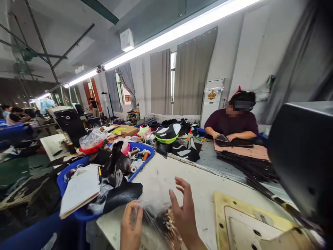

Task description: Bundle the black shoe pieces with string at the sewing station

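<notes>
A clear plastic bag [153, 211] lies near the front of the white tabletop. Through its film show dark and copper-coloured pieces [170, 225], too blurred to name. My left hand [131, 220] pinches the bag's upper edge between thumb and fingers. At the bag's other side, my right hand [185, 210] is raised with its fingers spread and nothing in them. Its lower palm is beside the copper-coloured pieces; whether it touches the film I cannot tell.
Left of the bag is a blue tray [148, 158] with a notebook [82, 191], thread spools and black scraps. A sewing machine's yellowed bed [217, 211] and dark head [299, 156] stand at right. Across the table, a person [231, 119] handles black pieces.
</notes>
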Demonstrator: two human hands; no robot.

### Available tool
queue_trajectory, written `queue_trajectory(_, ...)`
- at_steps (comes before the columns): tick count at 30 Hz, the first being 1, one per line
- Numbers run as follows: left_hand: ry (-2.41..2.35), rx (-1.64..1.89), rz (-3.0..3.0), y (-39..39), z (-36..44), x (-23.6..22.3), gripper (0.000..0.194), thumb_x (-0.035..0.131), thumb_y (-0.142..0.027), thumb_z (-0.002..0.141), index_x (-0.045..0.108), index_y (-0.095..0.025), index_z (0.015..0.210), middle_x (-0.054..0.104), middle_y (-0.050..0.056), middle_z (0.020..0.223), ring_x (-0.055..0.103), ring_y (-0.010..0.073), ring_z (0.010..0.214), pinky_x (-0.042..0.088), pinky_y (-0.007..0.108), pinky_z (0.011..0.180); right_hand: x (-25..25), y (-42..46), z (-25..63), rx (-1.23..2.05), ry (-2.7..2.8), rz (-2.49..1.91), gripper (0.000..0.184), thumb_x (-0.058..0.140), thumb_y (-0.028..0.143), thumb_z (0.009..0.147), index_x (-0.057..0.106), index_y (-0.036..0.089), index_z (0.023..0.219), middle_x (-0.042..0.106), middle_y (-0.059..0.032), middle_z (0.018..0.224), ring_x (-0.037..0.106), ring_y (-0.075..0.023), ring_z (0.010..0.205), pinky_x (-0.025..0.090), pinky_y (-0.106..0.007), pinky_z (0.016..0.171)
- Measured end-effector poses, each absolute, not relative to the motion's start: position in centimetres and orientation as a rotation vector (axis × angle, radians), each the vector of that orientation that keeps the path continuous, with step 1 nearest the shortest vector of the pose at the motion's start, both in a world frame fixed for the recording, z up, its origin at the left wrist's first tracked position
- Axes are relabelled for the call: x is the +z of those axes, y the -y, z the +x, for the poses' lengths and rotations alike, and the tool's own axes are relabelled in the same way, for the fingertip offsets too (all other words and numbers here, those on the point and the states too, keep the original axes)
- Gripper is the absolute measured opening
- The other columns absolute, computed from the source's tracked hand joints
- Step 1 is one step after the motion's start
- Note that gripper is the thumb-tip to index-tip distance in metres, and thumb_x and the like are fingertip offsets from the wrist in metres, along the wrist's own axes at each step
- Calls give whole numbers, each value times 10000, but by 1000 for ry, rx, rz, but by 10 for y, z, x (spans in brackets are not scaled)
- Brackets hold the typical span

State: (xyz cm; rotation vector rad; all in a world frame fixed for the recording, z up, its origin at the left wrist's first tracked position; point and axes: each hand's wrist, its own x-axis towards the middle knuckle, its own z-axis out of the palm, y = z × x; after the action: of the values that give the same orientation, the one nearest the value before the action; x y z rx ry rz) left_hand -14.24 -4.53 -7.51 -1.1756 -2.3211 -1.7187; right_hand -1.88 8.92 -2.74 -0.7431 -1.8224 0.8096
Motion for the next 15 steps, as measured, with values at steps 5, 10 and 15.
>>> queue_trajectory(5, 2371, -1556, -1556, 71, -121, -74, 162, 565, -418, 894, 621, -269, 867, 723, 100, 1040, 671, 301, 1051, 544, 406, 933, -26, -112, 12, 836, 2226, -868, 655, 769, 448, 787, 506, 219, 1341, 550, -117, 1366, 523, -307, 1274, 442, -534, 1053)
queue_trajectory(10, 2541, -1316, -1490, 83, -130, -80, 468, 402, -367, 979, 531, -202, 1398, 630, 154, 1377, 585, 315, 1286, 474, 500, 1068, -14, -128, 41, 825, 2338, -870, 324, 593, 458, 963, 631, 168, 825, 596, 43, 699, 593, -124, 664, 518, -327, 725)
queue_trajectory(15, 2499, -1040, -1578, 59, -137, -68, 643, 523, -350, 924, 381, -270, 1546, 448, 135, 1563, 384, 353, 1444, 309, 572, 1163, 62, -126, 77, 759, 2270, -607, 399, 450, 530, 1012, 632, 195, 897, 467, 72, 607, 457, -109, 558, 394, -260, 599)
